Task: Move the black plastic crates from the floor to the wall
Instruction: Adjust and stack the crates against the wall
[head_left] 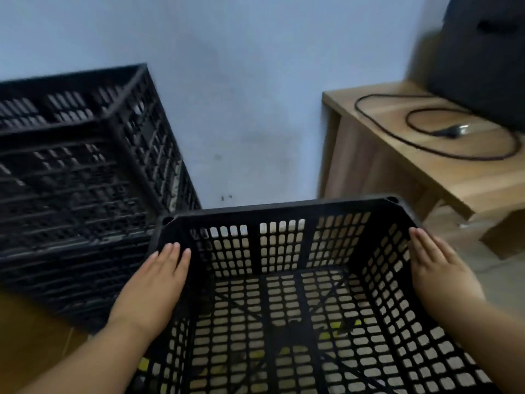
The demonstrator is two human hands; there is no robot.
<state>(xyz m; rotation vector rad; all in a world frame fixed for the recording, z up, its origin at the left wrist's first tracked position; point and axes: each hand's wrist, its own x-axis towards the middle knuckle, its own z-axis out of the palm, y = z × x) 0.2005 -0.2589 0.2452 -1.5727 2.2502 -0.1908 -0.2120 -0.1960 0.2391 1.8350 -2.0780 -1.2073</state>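
A black plastic crate with a perforated bottom and walls fills the lower middle of the view, its far rim close to the pale blue wall. My left hand lies flat on its left side, fingers extended. My right hand presses flat against its right side the same way. The crate is held between both palms. A stack of several black crates stands against the wall to the left, taller than the held crate and nearly touching its left corner.
A wooden table stands right of the crate against the wall, with a coiled black cable and a dark object on it. Light floor shows through the crate bottom. A brown surface lies at lower left.
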